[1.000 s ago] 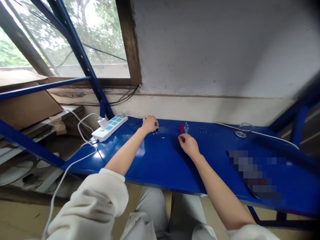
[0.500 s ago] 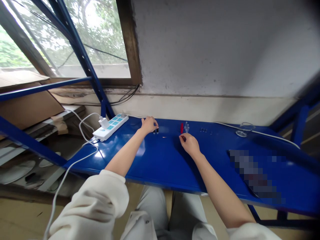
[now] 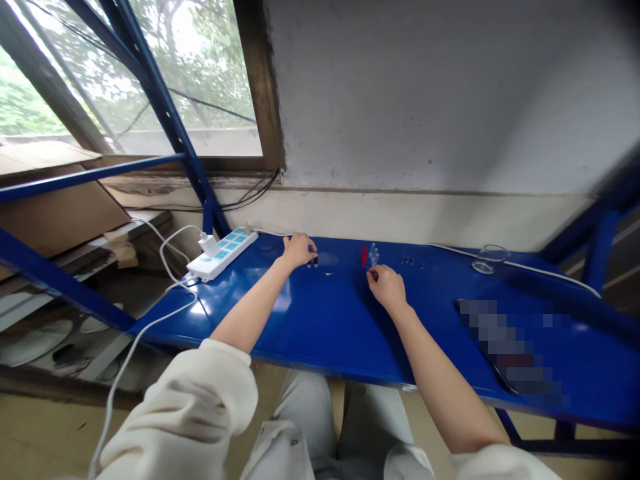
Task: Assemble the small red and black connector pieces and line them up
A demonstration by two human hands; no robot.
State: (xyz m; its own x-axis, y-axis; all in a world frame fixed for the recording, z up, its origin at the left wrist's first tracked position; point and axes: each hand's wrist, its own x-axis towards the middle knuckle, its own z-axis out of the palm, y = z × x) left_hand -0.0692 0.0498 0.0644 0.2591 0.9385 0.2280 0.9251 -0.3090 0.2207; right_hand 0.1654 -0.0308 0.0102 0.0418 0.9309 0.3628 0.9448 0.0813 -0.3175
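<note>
Small black parts (image 3: 314,263) at the shelf's (image 3: 310,320) back edge: picking in hand, we judge, left hand (image 3: 299,249) curled over them, right hand (image 3: 387,287) half-curled nearby, grips we cannot tell; fine pinch needed.

A blue shelf (image 3: 320,327) carries a power strip (image 3: 223,253), a red part (image 3: 364,255) and, perhaps, dark plugs (image 3: 313,263).

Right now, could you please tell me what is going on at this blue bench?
A seated person has both hands out on the bench. The left hand rests at two small dark parts; whether it grips them is unclear. The right hand lies just short of a red part and some clear parts. A power strip lies to the left.
</note>
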